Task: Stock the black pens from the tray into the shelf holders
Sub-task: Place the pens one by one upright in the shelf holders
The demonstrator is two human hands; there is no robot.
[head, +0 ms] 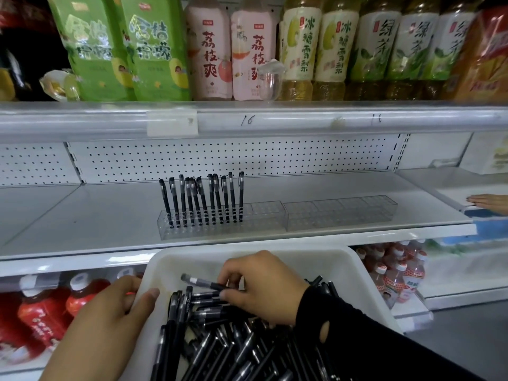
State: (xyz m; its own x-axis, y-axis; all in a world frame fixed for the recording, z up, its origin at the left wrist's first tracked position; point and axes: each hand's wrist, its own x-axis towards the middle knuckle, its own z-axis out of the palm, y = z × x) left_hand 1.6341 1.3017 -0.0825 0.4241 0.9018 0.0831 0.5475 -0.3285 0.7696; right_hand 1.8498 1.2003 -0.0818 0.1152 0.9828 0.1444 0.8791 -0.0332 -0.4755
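A white tray sits in front of me, holding a heap of several black pens. My left hand grips the tray's left rim, thumb over the edge. My right hand pinches one black pen just above the heap, its tip pointing left. On the middle shelf a clear holder has several black pens standing upright in its left part. A second clear holder stands to its right with no pens.
Drink bottles fill the upper shelf, and a clear plastic cup stands at its edge. Red and orange bottles fill the lower shelf. Another person's hand rests on the shelf at the far right.
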